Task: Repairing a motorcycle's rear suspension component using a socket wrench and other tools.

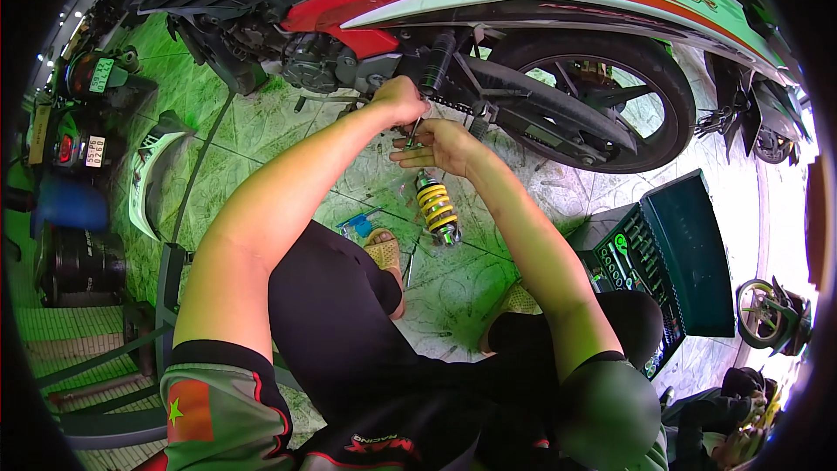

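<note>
Beside the motorcycle's dark cylindrical part (440, 61) and drive chain (458, 106), my left hand (398, 101) is closed at a slim metal piece (417, 131); exactly what it grips is hidden. Just below and to the right, my right hand (443, 146) has its fingers stretched out and apart, palm up, close against that piece. A shock absorber with a yellow spring (436, 205) lies on the tiled floor below both hands. A small blue item (357, 225) and a thin metal rod (410, 266) lie near my sandalled foot (384, 253).
An open toolbox (697, 253) with sockets stands at right. The rear wheel (649, 139) is ahead-right; a white panel (150, 179) and metal frame (170, 288) are left. Other motorbikes (91, 78) stand around, and another person (732, 436) is at lower right.
</note>
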Available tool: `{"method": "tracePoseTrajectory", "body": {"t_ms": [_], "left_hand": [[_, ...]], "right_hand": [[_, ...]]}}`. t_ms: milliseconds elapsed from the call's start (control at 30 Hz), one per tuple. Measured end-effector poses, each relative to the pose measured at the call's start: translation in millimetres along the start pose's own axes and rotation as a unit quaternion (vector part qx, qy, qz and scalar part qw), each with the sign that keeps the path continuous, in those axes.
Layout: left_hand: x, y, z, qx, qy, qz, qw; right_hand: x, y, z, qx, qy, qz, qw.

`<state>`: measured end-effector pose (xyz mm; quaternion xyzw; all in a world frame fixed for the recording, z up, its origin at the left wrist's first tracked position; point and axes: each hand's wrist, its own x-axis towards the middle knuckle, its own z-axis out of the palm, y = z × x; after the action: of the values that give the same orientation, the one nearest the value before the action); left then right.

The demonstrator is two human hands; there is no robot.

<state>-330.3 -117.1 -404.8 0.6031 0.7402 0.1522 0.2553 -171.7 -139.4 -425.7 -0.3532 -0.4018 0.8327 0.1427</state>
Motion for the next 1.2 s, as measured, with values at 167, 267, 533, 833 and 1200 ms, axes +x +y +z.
{"method": "tracePoseTrajectory", "body": {"t_ms": [167, 267, 533, 833, 1200], "left_hand": [[17, -14, 7, -0.121, -0.087, -0.016, 0.989], [22, -23, 11, -0.279, -0.148, -0.033, 0.948], [24, -38, 4, -0.069, -0.029, 0.042, 0.996], [24, -29, 10, -0.08, -0.004, 0.015, 0.997], [23, -26, 10, -0.186, -0.041, -0.044, 0.981]], "right_hand": [[23, 21, -25, -0.011, -0.03, -0.063, 0.998], [29, 26, -23, -0.017, -0.003, -0.084, 0.996], [30, 11, -4, 0.028, 0.04, -0.047, 0.998], [34, 6, -9, -0.104, 0.128, -0.023, 0.986], [33, 12, -10, 0.062, 0.075, -0.073, 0.993]]}}
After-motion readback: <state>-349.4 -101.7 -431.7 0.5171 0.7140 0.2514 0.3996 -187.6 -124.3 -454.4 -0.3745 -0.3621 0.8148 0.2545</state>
